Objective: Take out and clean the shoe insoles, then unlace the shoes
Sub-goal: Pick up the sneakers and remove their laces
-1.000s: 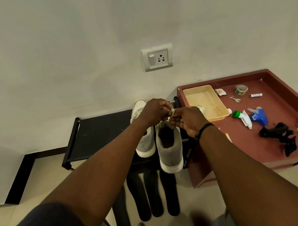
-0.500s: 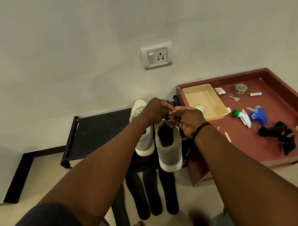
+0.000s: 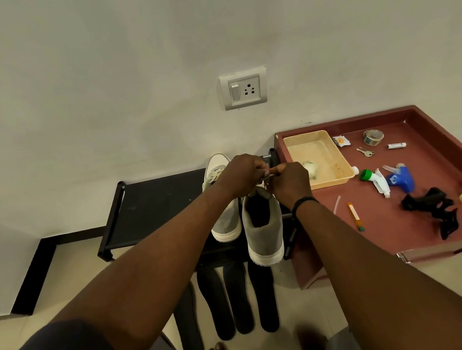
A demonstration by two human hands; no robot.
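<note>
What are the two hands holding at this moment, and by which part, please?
Both the left hand and right hand pinch the lace at the top of the nearer grey shoe; the exact part of the lace is hidden.

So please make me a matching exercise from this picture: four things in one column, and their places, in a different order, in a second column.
Things:
1. grey shoe
2. black insoles
3. spray nozzle
4. keys

Places:
A. on the floor, below the black rack
B. on the red tray table, beside the tape roll
C. on the rack, under both hands
D. on the red tray table, beside the green-capped bottle

Pairs: 1-C, 2-A, 3-D, 4-B
</note>
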